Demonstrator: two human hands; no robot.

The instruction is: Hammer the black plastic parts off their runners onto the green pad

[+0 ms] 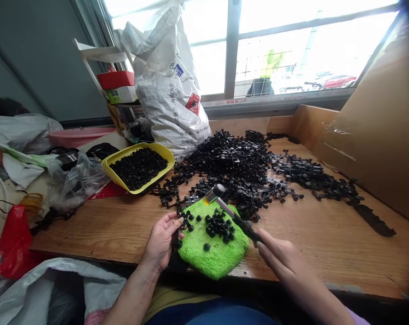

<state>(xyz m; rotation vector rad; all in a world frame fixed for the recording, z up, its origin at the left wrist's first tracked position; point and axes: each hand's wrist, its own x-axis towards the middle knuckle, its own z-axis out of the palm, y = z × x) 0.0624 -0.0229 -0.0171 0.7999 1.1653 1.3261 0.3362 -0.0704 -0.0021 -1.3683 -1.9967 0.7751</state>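
Observation:
My right hand (pixel 275 253) is closed around the black handle of a hammer (pixel 227 208). The hammer's head, with a yellow face on one side, is over the far edge of a bright green fuzzy pad (pixel 197 257). At the pad's left edge, my left hand (pixel 164 237) pinches a strip of joined black plastic parts (pixel 183 220). A cluster of small round-headed black plastic pieces (pixel 219 225) lies on the pad, with several more scattered singly around it. My left fingertips partly hide the strip.
A large heap of black plastic parts (pixel 234 155) covers the table behind the pad, spreading right. A yellow scoop-shaped tray (pixel 172 163) full of black pieces stands back left, beside a tall white sack (pixel 170 99). Cardboard (pixel 380 122) rises at the right. Plastic bags (pixel 80 176) lie left.

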